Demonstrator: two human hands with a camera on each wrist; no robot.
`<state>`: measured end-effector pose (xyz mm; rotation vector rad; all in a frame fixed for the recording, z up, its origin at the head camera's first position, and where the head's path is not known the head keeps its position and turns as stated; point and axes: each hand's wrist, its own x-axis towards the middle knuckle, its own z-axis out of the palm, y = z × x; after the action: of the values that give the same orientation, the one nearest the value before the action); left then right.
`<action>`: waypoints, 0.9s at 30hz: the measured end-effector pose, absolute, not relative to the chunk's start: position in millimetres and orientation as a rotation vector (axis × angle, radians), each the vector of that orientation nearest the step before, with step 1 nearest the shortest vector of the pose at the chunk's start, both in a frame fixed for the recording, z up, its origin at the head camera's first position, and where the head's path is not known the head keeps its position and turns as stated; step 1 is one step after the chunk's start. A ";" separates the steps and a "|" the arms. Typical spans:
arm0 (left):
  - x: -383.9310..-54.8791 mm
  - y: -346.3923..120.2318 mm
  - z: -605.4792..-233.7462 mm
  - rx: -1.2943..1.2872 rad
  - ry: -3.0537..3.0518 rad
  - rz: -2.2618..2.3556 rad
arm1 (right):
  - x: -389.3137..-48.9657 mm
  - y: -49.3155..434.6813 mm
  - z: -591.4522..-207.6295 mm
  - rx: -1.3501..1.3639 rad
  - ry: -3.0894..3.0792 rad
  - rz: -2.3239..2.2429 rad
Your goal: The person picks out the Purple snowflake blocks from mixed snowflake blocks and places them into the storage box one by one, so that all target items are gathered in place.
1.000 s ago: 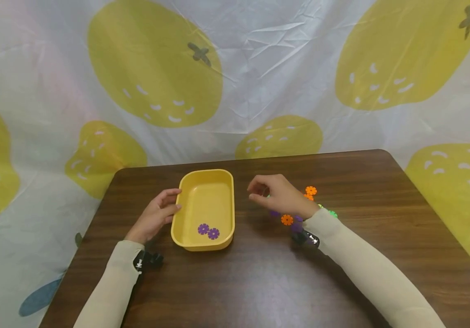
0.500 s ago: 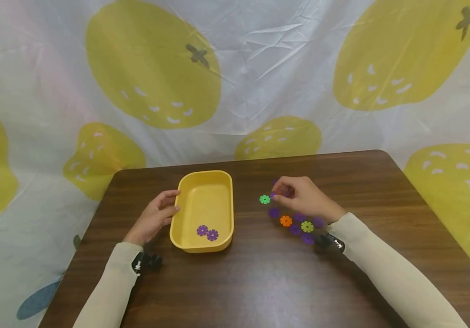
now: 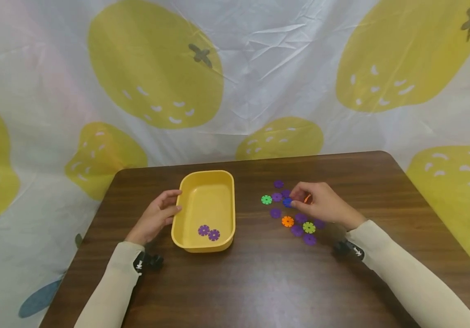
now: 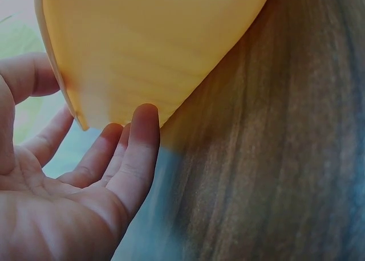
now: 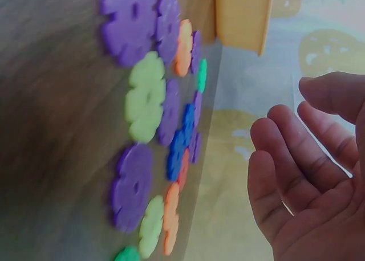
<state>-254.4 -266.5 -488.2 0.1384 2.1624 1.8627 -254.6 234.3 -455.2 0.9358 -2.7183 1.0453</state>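
In the head view my left hand [image 3: 154, 218] touches the left rim of a yellow plastic tray [image 3: 229, 200]. The left wrist view shows the fingers [image 4: 145, 124] lying loosely along the tray's outer wall [image 4: 154, 44]. Two purple snowflake discs [image 3: 209, 233] lie inside the tray. My right hand [image 3: 322, 202] hovers over a spread of snowflake discs, close to a blue disc [image 3: 287, 202]. Its relaxed fingers [image 5: 265, 138] look apart from the discs and hold nothing in the right wrist view. The hand partly hides an orange disc [image 3: 308, 198].
Several purple, green and orange discs lie flat around the right hand, among them a green disc [image 3: 266, 199], an orange disc [image 3: 287, 221] and a yellow-green disc [image 3: 309, 228]. The brown wooden table [image 3: 255, 282] ends at a fruit-print curtain [image 3: 243, 91] behind.
My right hand has moved right from beside the tray to the discs, uncovering purple, green and blue ones. The left hand and tray stay in place.
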 end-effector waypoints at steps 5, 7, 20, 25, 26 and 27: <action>-256.0 -266.5 -488.5 0.139 2.165 1.867 | -250.6 247.3 -458.0 0.925 -2.753 1.028; -256.2 -266.1 -488.6 0.137 2.162 1.868 | -248.4 252.1 -459.2 0.919 -2.781 1.024; -254.3 -267.1 -490.4 0.135 2.155 1.873 | -235.2 276.9 -467.7 0.891 -2.868 0.976; -255.4 -266.2 -490.4 0.140 2.165 1.863 | -230.9 283.1 -470.9 0.941 -2.904 0.957; -255.4 -266.0 -489.9 0.139 2.169 1.861 | -230.5 283.6 -471.8 0.953 -2.911 0.964; -255.4 -265.9 -489.6 0.135 2.171 1.859 | -230.1 283.8 -472.7 0.961 -2.917 0.967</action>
<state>-255.4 -265.9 -489.6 0.1354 2.1712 1.8595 -230.1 283.8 -472.7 0.9612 -2.9173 0.9665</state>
